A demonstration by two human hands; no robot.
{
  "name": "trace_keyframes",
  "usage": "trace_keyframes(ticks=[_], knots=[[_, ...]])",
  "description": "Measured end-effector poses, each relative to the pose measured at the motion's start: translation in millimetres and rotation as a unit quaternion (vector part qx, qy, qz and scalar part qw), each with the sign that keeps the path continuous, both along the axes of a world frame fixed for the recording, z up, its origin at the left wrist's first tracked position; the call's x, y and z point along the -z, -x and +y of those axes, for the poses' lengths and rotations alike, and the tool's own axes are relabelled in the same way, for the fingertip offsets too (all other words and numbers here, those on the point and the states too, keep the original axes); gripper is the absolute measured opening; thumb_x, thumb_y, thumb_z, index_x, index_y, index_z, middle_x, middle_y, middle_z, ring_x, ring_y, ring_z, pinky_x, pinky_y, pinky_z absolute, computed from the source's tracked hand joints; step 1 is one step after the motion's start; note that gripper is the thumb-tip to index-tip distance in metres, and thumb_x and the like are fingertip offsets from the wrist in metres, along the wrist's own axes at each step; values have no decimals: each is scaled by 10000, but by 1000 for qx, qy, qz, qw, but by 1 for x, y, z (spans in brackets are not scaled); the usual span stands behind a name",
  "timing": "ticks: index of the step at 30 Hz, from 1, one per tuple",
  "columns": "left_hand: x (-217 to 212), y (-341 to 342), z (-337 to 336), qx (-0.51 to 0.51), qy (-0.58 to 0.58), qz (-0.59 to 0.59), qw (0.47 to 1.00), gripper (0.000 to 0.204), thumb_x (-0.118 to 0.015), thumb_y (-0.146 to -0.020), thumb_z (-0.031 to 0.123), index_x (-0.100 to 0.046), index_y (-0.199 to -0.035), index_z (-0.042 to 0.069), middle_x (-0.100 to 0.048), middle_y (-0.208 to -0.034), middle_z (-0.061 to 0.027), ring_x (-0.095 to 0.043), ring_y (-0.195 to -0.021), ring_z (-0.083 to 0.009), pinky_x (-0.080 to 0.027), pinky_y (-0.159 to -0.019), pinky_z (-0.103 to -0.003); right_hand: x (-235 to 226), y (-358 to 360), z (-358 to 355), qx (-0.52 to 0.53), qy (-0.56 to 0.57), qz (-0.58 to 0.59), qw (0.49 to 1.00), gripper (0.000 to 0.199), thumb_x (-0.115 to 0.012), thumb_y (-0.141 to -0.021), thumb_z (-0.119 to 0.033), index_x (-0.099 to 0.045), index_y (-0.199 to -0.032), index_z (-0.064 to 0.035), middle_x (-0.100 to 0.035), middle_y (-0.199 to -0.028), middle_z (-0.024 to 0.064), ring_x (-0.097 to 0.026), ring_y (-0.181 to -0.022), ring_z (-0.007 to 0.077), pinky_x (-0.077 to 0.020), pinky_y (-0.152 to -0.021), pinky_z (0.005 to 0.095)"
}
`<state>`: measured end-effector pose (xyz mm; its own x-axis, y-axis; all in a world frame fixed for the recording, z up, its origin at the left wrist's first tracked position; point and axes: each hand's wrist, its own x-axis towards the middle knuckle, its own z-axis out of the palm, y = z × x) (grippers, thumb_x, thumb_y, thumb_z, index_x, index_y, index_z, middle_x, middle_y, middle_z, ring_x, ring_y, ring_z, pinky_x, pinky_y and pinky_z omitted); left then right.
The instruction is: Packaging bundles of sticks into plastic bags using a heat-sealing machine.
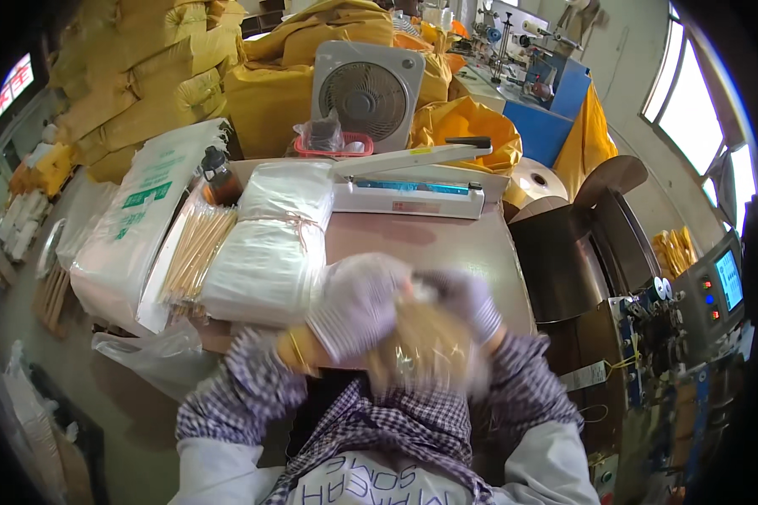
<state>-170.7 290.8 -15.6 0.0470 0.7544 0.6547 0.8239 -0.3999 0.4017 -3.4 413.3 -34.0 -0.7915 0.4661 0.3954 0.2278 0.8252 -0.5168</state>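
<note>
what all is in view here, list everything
sealer: one, white with a raised arm, back of the table
table: one, brownish, centre
bag stack: one tied bundle, clear-white, table left
sticks: one bundle, tan, left of the bag stack
bottle: one, dark, behind the sticks
fan: one, white, behind the sealer
sacks: many, yellow, piled at the back
machine: one, steel with a small screen, right
stick bag: one, clear with tan sticks, blurred, in both hands
left hand: white glove, on the stick bag
right hand: white glove, blurred, on the stick bag
</note>
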Motion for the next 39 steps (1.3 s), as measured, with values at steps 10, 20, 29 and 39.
trace_keyframes(ticks=[10,20,29,39], knots=[[-29,85,62,-287,350,-36,891,239,-490,-810,206,-673,-852,59,-651,-860,-159,-637,-755,-322,-503,-737,-395,-11,58,101,159,-86,35,983,188,-595,-803,-195,-646,-759,-20,-575,-563,60,-553,-500,120,-471,-495,277],[-66,128,41,-66,156,94,981,143,-506,-795,36,-646,-823,32,-590,-607,-61,-575,-519,-110,-493,-492,-270,-101,28,57,209,-378,15,902,167,-503,-802,-21,-650,-882,-9,-653,-751,78,-624,-679,208,-503,-665,333],[-142,60,-7,-39,57,-219,973,151,-540,-830,72,-669,-901,41,-604,-677,-6,-502,-523,-45,-421,-478,-182,-155,-12,0,6,-17,278,960,147,-533,-781,64,-635,-860,-7,-581,-685,9,-493,-579,58,-404,-528,196],[22,78,43,104,37,-497,861,673,-693,-745,115,-333,-1309,44,-508,-1118,-65,-540,-896,-98,-473,-700,-220,-98,12,88,61,-64,132,987,109,-540,-783,-10,-628,-837,23,-614,-678,73,-568,-587,130,-485,-599,238]])
